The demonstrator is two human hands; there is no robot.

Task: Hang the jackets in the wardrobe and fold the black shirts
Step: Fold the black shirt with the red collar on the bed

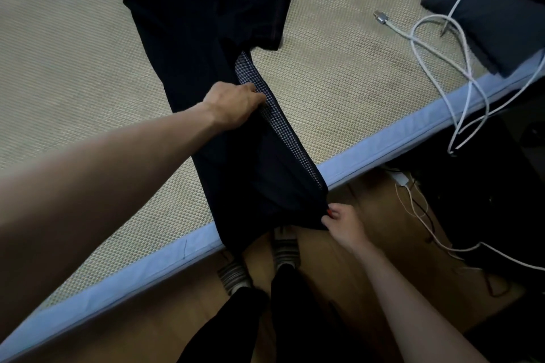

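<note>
We see the black shirt (206, 68) lying lengthwise on the bed (73, 82), its hem over the bed's edge. Our left hand (233, 106) has its grip clamped on the shirt's middle; our right hand (342, 221) pinches the hem corner.

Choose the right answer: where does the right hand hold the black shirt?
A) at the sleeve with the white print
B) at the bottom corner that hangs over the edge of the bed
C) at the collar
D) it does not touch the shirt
B: the right hand pinches the bottom corner of the black shirt, beyond the bed's blue edge, far from the printed sleeve.
</note>
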